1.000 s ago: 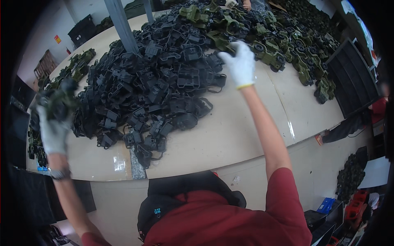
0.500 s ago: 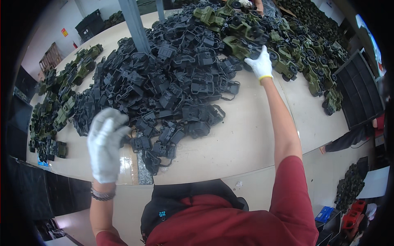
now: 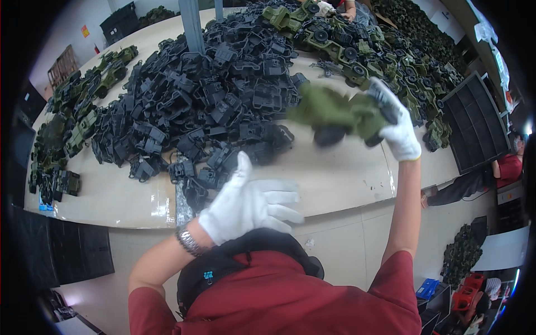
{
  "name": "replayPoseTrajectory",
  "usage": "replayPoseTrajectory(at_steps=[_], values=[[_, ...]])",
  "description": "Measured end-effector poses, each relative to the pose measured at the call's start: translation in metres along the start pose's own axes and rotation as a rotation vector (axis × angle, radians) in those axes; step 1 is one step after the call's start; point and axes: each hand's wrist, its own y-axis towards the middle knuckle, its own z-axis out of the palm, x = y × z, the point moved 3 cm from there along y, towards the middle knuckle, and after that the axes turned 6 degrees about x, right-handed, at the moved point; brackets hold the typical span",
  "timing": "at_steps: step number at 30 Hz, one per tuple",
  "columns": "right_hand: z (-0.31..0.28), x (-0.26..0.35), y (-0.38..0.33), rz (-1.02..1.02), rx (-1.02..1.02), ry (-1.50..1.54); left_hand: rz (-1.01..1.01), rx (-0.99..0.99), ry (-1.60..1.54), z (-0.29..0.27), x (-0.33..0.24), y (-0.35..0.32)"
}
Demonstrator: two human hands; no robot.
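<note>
At the near edge of the table point(image 3: 335, 184), above a red shirt point(image 3: 290, 296) and a black strap point(image 3: 245, 251), the left hand point(image 3: 251, 204) in a white knit glove hangs flat and spread, its 5 digits apart and nothing in its grasp; a metal wristwatch point(image 3: 187, 241) circles the wrist. Just beyond and to the right, the right hand point(image 3: 399, 125), also gloved, is closed round the rear of a green toy truck point(image 3: 335, 114), which is held in the air above the pale tabletop and is blurred by motion. Judged from this pose, the carry is best done with a firm pinch on the body rather than the wheels, the truck kept level, and the spread left hand brought under it as a support.

Materials: the gloves are soft woven cotton; the truck is matt olive moulded plastic with round black wheels; the table is smooth, beige and scuffed. Farther back lies a large heap of black chassis parts point(image 3: 206, 106), angular and glossy, tangled together. Beyond it, more green trucks point(image 3: 363, 50) are piled at the far right, and others point(image 3: 72, 111) at the far left. A dark compartmented tray point(image 3: 480, 123) leans at the right edge. Another person's hand point(image 3: 326, 8) shows at the far side.
</note>
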Motion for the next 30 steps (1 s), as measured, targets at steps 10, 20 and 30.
replayPoseTrajectory(at_steps=[10, 20, 30], values=[[0.046, -0.042, 0.058, -0.122, 0.325, -0.223, -0.177, 0.627, -0.469, 0.024, 0.066, -0.025], [0.0, -0.156, 0.063, 0.186, -0.131, -1.206, 0.609, -0.209, 0.08, 0.004, 0.006, -0.056], [0.174, -0.018, -0.045, -0.154, -0.019, -0.277, 0.813, -0.47, 0.249, 0.007, -0.014, -0.038]])
